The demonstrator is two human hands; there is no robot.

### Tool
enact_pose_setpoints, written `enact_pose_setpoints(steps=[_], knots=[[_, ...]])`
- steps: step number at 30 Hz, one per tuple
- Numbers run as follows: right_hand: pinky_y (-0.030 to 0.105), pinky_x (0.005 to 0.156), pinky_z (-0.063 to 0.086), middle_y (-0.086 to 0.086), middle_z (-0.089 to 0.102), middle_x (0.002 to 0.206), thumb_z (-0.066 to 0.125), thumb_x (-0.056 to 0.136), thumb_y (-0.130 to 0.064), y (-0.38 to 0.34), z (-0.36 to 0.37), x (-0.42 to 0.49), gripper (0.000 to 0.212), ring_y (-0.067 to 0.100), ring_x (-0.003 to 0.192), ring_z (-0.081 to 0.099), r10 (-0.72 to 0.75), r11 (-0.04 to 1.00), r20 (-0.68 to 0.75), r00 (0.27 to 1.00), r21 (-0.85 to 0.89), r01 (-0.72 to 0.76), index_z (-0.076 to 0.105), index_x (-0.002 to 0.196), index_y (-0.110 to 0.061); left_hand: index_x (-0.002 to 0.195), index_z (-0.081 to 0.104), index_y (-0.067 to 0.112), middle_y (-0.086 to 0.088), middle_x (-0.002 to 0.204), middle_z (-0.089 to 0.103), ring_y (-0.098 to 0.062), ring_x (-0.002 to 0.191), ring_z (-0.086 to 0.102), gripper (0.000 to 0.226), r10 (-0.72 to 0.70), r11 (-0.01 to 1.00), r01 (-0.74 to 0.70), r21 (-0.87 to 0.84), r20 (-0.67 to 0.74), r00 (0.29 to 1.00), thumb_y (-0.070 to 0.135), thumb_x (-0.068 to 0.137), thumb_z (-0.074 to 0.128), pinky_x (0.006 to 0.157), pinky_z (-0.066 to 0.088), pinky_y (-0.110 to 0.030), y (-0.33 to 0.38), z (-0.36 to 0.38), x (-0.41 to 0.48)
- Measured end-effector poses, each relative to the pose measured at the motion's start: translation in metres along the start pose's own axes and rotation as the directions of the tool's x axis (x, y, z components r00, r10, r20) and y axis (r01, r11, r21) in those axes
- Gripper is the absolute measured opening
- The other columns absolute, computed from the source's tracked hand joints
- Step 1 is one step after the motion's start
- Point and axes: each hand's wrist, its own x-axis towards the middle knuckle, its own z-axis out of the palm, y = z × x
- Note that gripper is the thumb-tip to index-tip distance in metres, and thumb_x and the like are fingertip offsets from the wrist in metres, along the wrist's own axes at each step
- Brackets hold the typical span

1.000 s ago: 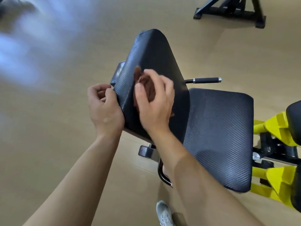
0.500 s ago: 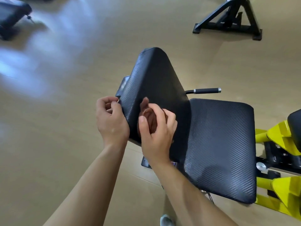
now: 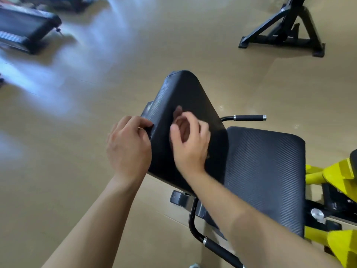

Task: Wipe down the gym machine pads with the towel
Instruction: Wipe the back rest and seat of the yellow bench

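The machine's black back pad (image 3: 183, 93) stands tilted in the middle of the view, with the black seat pad (image 3: 264, 175) to its right. My left hand (image 3: 128, 147) grips the back pad's left edge, fingers curled round it. Against the pad's face presses my right hand (image 3: 190, 144), its fingers curled over a small brownish towel (image 3: 179, 120). Only the towel's edges show past the fingers; the rest is hidden under the hand.
A black handle (image 3: 249, 118) sticks out behind the seat and another handle (image 3: 218, 250) runs below it. The yellow machine frame (image 3: 340, 176) is at the right. A black stand (image 3: 284, 33) is at the back right, a treadmill (image 3: 25, 29) at the back left. The floor is tan.
My right hand slid down the back pad with the towel, then back up toward its middle. My left hand stays on the pad's left edge. The view has lifted, showing more floor.
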Motion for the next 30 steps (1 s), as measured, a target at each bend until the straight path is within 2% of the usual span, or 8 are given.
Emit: enact_pose_setpoints(steps=[4,8,10,15,18,21,24,30], knots=[[0.046,0.088,0.047,0.004,0.057,0.119,0.062,0.090,-0.049,-0.024,-0.002,-0.030,0.040,0.025,0.102,0.054,-0.287,0.956,0.100,0.953,-0.029,0.292,0.068,0.124,-0.029,0.089,0.073,0.029,0.015,0.087,0.067,-0.012,0.087,0.060,0.036,-0.245,0.955,0.251,-0.160,0.053,0.968,0.003,0.087,0.048,0.074,0.038,-0.024,0.001,-0.010,0.002],[0.040,0.078,0.041,0.000,0.066,0.109,0.063,0.085,-0.057,-0.059,0.010,0.039,0.033,0.026,0.095,0.058,-0.619,0.714,0.269,0.738,-0.198,0.671,0.079,0.104,-0.035,0.095,0.070,0.028,0.013,0.092,0.072,-0.009,0.088,0.066,0.028,-0.422,0.857,0.421,-0.297,0.063,0.904,0.008,0.092,0.050,0.080,0.051,-0.031,-0.006,-0.021,0.000],[0.041,0.079,0.039,-0.002,0.065,0.106,0.059,0.084,-0.062,-0.072,0.017,0.082,0.035,0.026,0.098,0.058,-0.566,0.639,0.402,0.720,-0.338,0.691,0.078,0.098,-0.036,0.096,0.070,0.027,0.014,0.095,0.071,0.000,0.091,0.064,0.027,-0.452,0.836,0.446,-0.319,0.060,0.890,0.009,0.095,0.051,0.077,0.047,-0.022,-0.009,-0.024,-0.001],[0.045,0.092,0.038,0.002,0.056,0.122,0.052,0.082,-0.063,-0.097,0.034,0.174,0.043,0.032,0.119,0.050,-0.196,0.585,0.493,0.848,-0.635,0.504,0.073,0.109,-0.037,0.096,0.070,0.028,0.015,0.094,0.070,0.006,0.087,0.061,0.024,-0.503,0.802,0.489,-0.343,0.054,0.863,0.012,0.095,0.052,0.072,0.042,-0.013,-0.017,-0.029,-0.005],[0.038,0.079,0.042,0.006,0.065,0.114,0.055,0.079,-0.057,-0.106,0.037,0.190,0.041,0.036,0.102,0.059,-0.079,0.625,0.492,0.867,-0.653,0.428,0.075,0.099,-0.027,0.091,0.069,0.028,0.014,0.088,0.069,0.005,0.083,0.061,0.026,-0.501,0.811,0.477,-0.338,0.019,0.865,0.009,0.094,0.052,0.066,0.039,-0.004,-0.018,-0.033,-0.011],[0.034,0.071,0.040,0.007,0.070,0.105,0.056,0.081,-0.051,-0.112,0.036,0.169,0.036,0.036,0.094,0.064,-0.139,0.543,0.533,0.834,-0.664,0.515,0.074,0.095,-0.023,0.091,0.070,0.026,0.011,0.085,0.070,0.005,0.077,0.061,0.026,-0.505,0.805,0.473,-0.358,0.005,0.863,0.008,0.093,0.051,0.064,0.040,-0.006,-0.017,-0.038,-0.016],[0.037,0.072,0.041,0.007,0.064,0.104,0.055,0.085,-0.056,-0.103,0.025,0.114,0.039,0.036,0.095,0.065,-0.348,0.427,0.595,0.725,-0.587,0.687,0.076,0.102,-0.027,0.090,0.069,0.023,0.011,0.084,0.070,0.010,0.067,0.058,0.026,-0.512,0.792,0.466,-0.396,-0.013,0.859,0.006,0.093,0.050,0.059,0.040,-0.004,-0.012,-0.042,-0.020],[0.037,0.067,0.045,0.003,0.061,0.086,0.056,0.080,-0.056,-0.095,0.008,0.016,0.036,0.030,0.072,0.060,-0.460,0.470,0.609,0.646,-0.451,0.759,0.075,0.082,-0.026,0.079,0.065,0.026,0.009,0.077,0.071,0.000,0.066,0.060,0.027,-0.592,0.721,0.486,-0.494,-0.074,0.803,0.006,0.089,0.051,0.066,0.045,-0.016,-0.006,-0.046,-0.034]])
